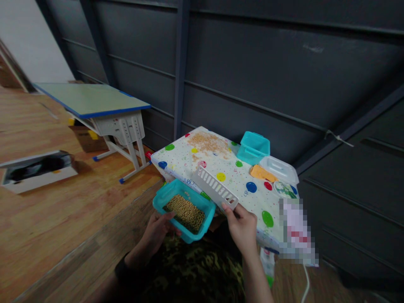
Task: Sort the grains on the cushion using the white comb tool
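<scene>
My left hand (pixel 163 227) grips the near left rim of a teal plastic box (pixel 160 198), which sits off the table's front edge above my lap. Inside it lies a heap of soybeans (pixel 186 212). In my right hand (pixel 241 223) is the near end of a white slotted plastic basket (pixel 214 185), tilted on its side over the table edge just right of the box. Loose soybeans (pixel 210 143) are spread over the far left part of the balloon-print tablecloth (pixel 233 185). Fingers under the box and behind the basket are partly hidden.
At the table's far right stand a second teal box (pixel 255 147) and a clear lid (pixel 280 168), with an orange cloth (pixel 263 172) beside them. A dark panelled wall (pixel 268 75) rises behind. To the left are a desk (pixel 97 97) and an open white carton (pixel 41 170).
</scene>
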### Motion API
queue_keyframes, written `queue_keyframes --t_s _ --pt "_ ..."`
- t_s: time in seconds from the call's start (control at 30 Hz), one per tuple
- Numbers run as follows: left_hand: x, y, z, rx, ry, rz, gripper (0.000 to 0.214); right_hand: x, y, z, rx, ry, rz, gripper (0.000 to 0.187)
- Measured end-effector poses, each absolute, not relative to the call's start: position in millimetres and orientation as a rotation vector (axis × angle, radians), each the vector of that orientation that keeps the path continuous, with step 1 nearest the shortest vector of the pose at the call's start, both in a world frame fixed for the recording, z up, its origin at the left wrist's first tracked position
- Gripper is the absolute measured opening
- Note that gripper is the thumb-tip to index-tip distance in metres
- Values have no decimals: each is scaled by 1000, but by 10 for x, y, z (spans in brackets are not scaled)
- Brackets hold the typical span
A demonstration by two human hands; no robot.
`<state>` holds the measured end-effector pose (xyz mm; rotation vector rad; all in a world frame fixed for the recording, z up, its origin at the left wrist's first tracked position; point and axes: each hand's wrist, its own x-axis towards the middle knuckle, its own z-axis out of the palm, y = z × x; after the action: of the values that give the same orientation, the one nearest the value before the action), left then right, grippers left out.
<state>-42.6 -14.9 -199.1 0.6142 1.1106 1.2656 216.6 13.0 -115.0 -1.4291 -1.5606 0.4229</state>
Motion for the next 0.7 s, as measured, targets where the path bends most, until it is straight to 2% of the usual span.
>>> queue_keyframes --t_s 0.3,0.43,0.7 --pt "-428 -154 -1831 608 1106 1269 50 1989 763 -1122 -1480 -1620 220 50" --pt "-440 -142 -1859 605 1102 1287 55 1907 810 -1133 -1461 -1669 225 47" --pt "-482 -108 -1963 601 1078 1295 51 1924 776 -1142 -1463 -1660 248 47"
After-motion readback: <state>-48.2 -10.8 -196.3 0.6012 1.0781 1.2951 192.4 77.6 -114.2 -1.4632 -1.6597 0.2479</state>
